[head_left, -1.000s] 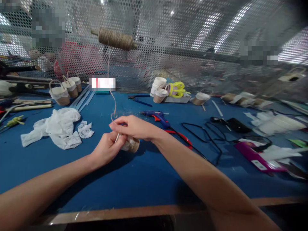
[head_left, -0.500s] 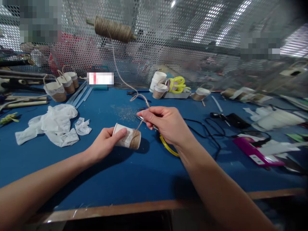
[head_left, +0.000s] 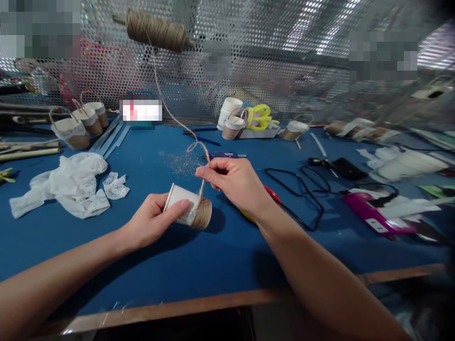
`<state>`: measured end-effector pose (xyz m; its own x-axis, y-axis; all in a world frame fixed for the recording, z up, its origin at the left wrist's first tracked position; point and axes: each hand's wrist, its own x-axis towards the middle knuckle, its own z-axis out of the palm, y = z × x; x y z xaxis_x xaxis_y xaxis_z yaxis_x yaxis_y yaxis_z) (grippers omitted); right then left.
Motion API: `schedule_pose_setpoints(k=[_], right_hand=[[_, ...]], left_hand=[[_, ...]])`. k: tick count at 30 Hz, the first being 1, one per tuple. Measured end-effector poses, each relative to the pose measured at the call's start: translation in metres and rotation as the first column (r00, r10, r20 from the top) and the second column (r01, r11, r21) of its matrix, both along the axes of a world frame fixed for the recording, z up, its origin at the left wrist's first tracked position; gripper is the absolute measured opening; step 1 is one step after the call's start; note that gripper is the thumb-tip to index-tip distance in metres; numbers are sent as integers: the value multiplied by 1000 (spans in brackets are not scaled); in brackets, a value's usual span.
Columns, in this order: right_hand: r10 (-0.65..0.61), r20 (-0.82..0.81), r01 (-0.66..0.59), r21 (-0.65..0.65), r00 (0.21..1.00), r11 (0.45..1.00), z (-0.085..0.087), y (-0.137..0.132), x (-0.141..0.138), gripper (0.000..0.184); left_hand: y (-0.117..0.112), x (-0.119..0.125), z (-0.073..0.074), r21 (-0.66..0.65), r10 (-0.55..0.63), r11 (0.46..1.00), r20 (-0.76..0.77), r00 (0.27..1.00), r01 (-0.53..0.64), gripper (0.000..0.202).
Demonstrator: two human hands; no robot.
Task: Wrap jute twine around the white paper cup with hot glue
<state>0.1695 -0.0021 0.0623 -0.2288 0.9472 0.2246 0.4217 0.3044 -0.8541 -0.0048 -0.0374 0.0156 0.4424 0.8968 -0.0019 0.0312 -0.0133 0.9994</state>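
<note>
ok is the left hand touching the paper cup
Touching. The head view shows the left hand holding the paper cup, thumb lying along its white side.

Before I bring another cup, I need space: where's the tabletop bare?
Blue tabletop lies bare between the held cup and the brown front edge, and right of the right forearm, in front of the purple block. Crowded: lace at left, handled cups along the back.

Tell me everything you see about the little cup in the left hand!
The cup looks like white paper, with brown twine wound around its base end. A strand runs from there up to the right hand. The cup is tipped sideways, rim leftward, held by the left hand over the blue table.
</note>
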Motion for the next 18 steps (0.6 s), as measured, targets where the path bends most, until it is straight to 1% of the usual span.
schedule_pose_setpoints(k=[5,11,15,18], right_hand=[[-2,27,2,-3,1000,1000,-2,1,-1,32],[-3,48,6,-53,999,999,-3,2,-2,30],[17,68,-11,-80,998,997,-7,4,-2,30],[32,84,-23,-102,996,994,-11,4,-2,31]], left_hand=[[-1,-1,0,39,5,999,-3,1000,-4,26],[-1,-1,0,143,19,990,-41,999,-13,25],[-2,-1,3,239,38,971,-82,996,-18,23],[-3,-1,4,285,50,959,-120,992,-14,24]])
